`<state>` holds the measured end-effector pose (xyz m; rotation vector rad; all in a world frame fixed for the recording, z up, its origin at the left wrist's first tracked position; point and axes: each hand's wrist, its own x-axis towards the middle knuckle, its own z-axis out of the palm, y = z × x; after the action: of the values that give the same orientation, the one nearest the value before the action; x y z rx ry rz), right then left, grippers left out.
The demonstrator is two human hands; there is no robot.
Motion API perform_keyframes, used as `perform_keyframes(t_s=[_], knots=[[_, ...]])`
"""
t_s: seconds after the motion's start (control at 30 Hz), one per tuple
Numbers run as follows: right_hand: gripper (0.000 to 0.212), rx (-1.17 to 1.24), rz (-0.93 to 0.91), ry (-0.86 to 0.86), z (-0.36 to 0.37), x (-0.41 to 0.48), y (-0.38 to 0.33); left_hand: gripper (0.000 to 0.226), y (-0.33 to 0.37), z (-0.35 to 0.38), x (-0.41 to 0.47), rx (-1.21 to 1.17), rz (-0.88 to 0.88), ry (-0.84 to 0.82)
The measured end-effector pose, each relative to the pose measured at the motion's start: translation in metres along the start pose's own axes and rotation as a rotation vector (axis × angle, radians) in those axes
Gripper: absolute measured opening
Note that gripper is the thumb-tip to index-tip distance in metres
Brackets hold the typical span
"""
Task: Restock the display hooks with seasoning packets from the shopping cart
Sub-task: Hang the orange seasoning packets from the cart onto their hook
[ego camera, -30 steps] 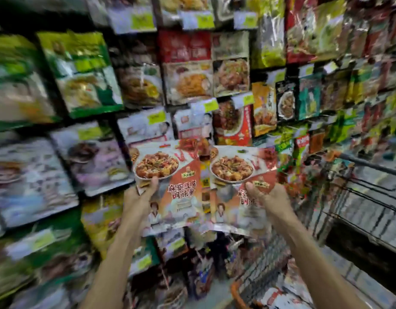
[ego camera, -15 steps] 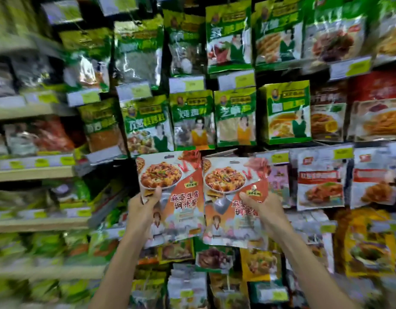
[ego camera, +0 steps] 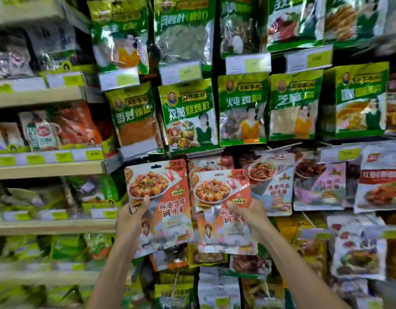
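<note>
My left hand (ego camera: 131, 221) grasps one seasoning packet (ego camera: 159, 206), my right hand (ego camera: 248, 214) another (ego camera: 221, 210); I hold both upright before the display rack (ego camera: 217, 63), hang holes topmost for hooking.

Pale shelves (ego camera: 47, 94) run in tiers down the left side, their front edges lined with white-and-yellow price tags (ego camera: 63, 156). To the right a dark back panel (ego camera: 216, 63) is hung close with rows of green pouches (ego camera: 293, 105) (the outer edges of the view are smeared with blur), with larger price labels (ego camera: 248, 63) set between the rows. Bright light glints off the glossy wrappers.
</note>
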<state>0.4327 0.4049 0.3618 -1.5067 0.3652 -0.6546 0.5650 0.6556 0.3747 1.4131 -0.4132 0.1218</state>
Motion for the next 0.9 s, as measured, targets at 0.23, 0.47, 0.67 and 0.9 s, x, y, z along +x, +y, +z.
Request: perform_keyframes(t_s=[0.23, 0.47, 0.67, 0.9], knots=[[0.019, 0.005, -0.006, 0.029, 0.018, 0.039, -0.012, 0.028, -0.017, -0.006, 0.018, -0.031, -0.059, -0.01], [0.013, -0.007, 0.019, 0.045, 0.024, 0.056, -0.009, 0.032, -0.022, 0.006, 0.027, -0.02, -0.103, 0.023], [0.013, -0.036, 0.064, 0.09, 0.029, 0.061, -0.005, 0.027, -0.019, 0.012, 0.024, -0.027, -0.101, -0.013], [0.045, -0.017, 0.122, 0.139, 0.035, 0.085, 0.001, 0.034, -0.022, 0.017, 0.023, -0.042, -0.122, -0.017]])
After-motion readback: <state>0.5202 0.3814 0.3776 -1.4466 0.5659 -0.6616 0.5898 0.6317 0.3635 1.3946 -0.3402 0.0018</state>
